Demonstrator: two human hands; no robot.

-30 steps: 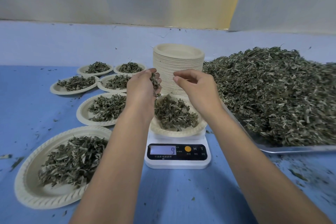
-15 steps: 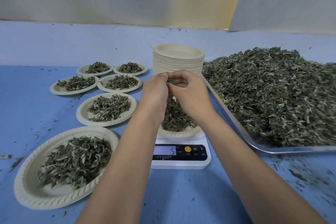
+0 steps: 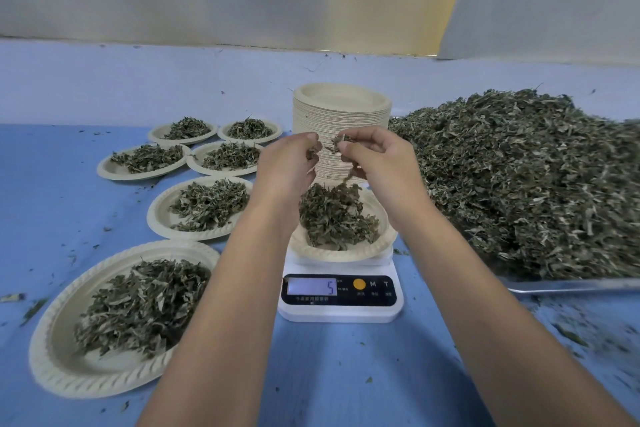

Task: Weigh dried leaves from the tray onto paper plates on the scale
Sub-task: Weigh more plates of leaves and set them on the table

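A white scale (image 3: 341, 305) stands in the middle of the blue table, its display showing 5. On it rests a paper plate (image 3: 379, 246) with a mound of dried leaves (image 3: 334, 217). Above the plate, my left hand (image 3: 289, 170) holds a few leaves in its curled fingers. My right hand (image 3: 375, 163) pinches a small tuft of leaves, some dangling below the fingers. The two hands are a little apart. At the right, a metal tray (image 3: 571, 285) carries a big heap of dried leaves (image 3: 526, 177).
A tall stack of paper plates (image 3: 341, 114) stands behind the hands. Several filled plates lie to the left, the nearest (image 3: 59, 357) at the front left, another (image 3: 161, 215) beyond it. Leaf crumbs dot the blue table (image 3: 346, 374). A pale wall rises behind.
My hands met over the plate half a second ago and have now drawn apart, the right taking a tuft of leaves. The scale reading went from 9 to 5.
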